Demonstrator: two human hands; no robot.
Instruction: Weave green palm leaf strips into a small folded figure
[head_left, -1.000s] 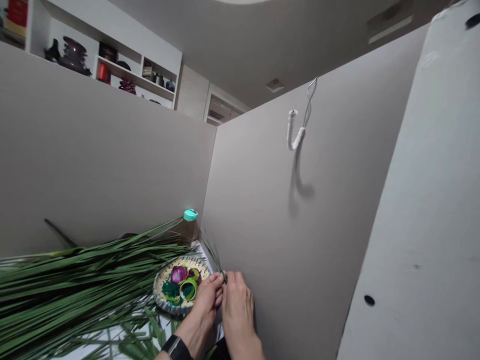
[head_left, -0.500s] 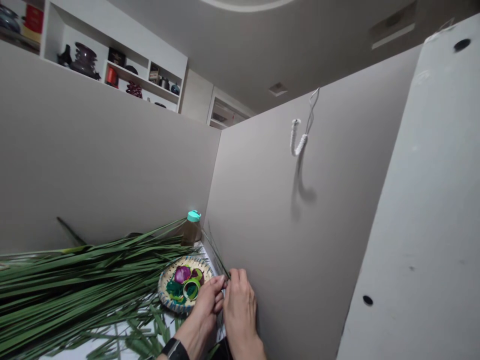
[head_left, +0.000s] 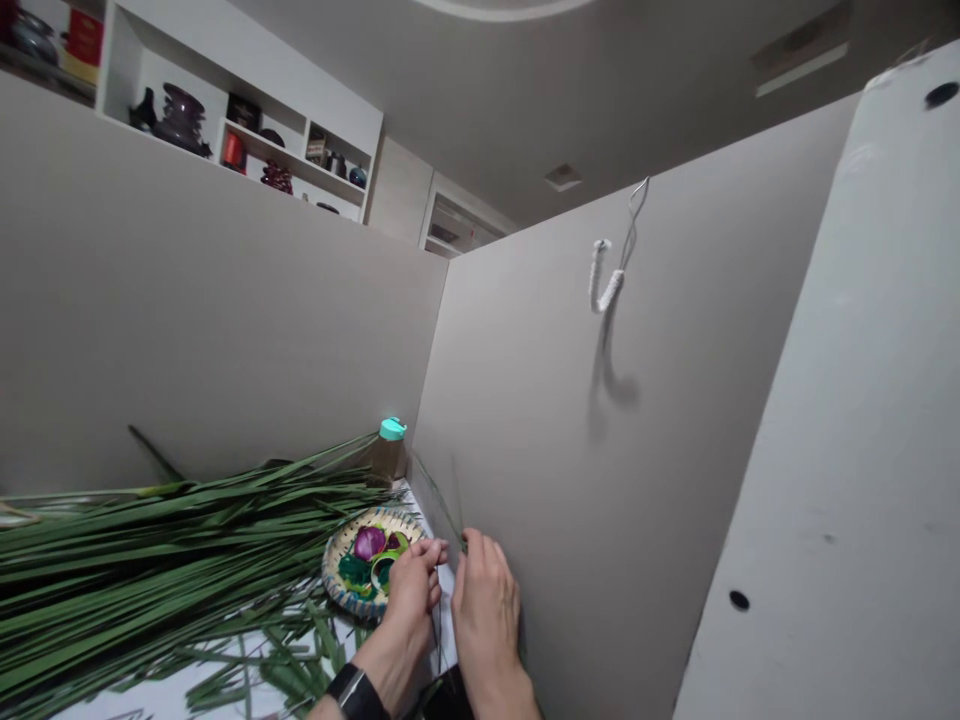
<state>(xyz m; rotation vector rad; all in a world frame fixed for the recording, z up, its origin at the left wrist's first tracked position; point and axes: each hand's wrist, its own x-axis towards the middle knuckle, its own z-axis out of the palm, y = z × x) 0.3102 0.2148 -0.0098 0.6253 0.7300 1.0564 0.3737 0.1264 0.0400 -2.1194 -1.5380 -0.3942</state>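
My left hand point(head_left: 412, 585), with a black band on its wrist, is closed in a pinch beside the round woven basket. A thin dark leaf strip point(head_left: 438, 640) hangs down below its fingers. Just to the right, my right hand point(head_left: 486, 600) is curled, its back towards me. Long thin green leaf blades point(head_left: 441, 492) rise from its fingertips and lean up to the left along the partition. What lies inside the fingers is mostly hidden. The basket point(head_left: 330, 575) holds a purple roll, a green tape roll and dark green bits, partly covered by my left hand.
A large pile of long green leaves point(head_left: 187, 550) spreads across the left of the table. Short leaf scraps point(head_left: 292, 650) lie in front. A bottle with a turquoise lid point(head_left: 390, 450) stands in the corner. Grey partitions point(head_left: 562, 480) rise behind and right; a white wrapped hook point(head_left: 604, 285) hangs there.
My hands have drawn slightly apart, the left fingers moving away from the right ones. A strip now shows hanging below my left hand. The whole view has shifted a little.
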